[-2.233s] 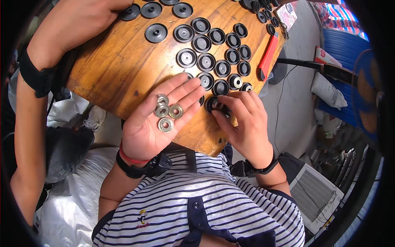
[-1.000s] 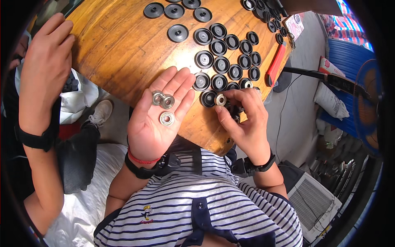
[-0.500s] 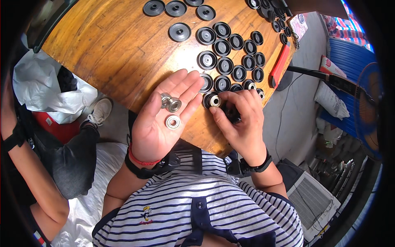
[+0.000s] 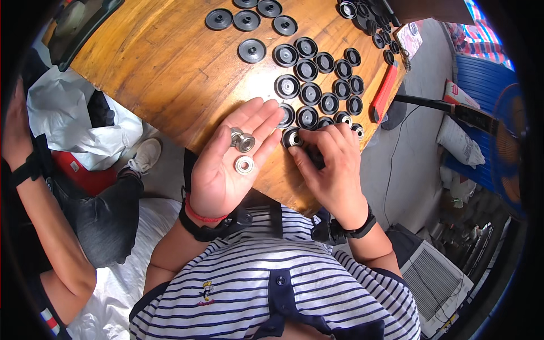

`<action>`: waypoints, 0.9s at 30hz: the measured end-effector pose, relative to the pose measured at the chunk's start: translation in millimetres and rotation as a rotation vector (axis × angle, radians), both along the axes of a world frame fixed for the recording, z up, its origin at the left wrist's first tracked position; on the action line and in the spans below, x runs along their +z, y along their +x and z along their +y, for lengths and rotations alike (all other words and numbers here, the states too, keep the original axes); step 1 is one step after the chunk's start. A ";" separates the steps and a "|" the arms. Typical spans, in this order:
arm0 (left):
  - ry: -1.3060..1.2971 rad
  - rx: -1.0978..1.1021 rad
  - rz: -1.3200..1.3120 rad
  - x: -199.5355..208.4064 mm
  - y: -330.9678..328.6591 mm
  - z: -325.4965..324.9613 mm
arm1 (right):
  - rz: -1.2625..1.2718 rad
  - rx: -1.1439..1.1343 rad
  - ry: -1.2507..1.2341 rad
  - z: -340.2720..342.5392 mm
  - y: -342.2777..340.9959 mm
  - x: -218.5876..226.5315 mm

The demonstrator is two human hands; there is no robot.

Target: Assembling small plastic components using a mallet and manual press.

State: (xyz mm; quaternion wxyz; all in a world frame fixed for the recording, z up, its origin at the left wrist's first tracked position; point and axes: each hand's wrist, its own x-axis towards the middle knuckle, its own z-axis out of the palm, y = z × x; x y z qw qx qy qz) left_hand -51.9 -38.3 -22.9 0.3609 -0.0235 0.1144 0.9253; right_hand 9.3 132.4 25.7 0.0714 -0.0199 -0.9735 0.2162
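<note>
My left hand [image 4: 218, 170] is palm up with its fingers stretched out, carrying a few metal ball bearings [image 4: 244, 165]. One lies flat on the palm; the others sit together nearer the finger roots. At the table's near edge, the thumb and forefinger of my right hand [image 4: 334, 161] close on the rim of a black round cap [image 4: 287, 137]. A ball bearing [image 4: 293, 137] sits inside that cap. What lies beneath the right palm is mostly hidden. Just beyond the knuckles, two more caps hold bearings, one of them [image 4: 343, 118] partly covered by the hand.
Several black cups [image 4: 310, 93] stand in rows on the wooden table [image 4: 153, 62], with flat black discs [image 4: 251, 51] farther off. A red-handled cutter [image 4: 385, 93] lies by the right edge. At right is a fan [image 4: 510, 141]; at left, another person's arm [image 4: 54, 226] and a white sack [image 4: 51, 102].
The bearing at my right fingers now sits lower in its cap. My left hand has shifted slightly right with its bearings. The view has moved a little, and the other person's hand shows at left.
</note>
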 end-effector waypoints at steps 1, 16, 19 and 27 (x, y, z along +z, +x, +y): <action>-0.005 0.001 0.016 -0.1 0.6 0.3 | -0.036 -0.002 0.012 -0.6 -1.1 2.7; -0.133 0.004 0.123 9.8 21.3 32.6 | 0.056 0.138 -0.251 -18.8 15.1 11.9; 0.004 0.034 0.072 2.1 17.2 33.0 | 0.080 -0.015 -0.220 6.5 14.8 18.1; 0.065 -0.022 0.037 -8.3 6.6 31.1 | 0.039 -0.154 0.045 38.7 10.1 5.2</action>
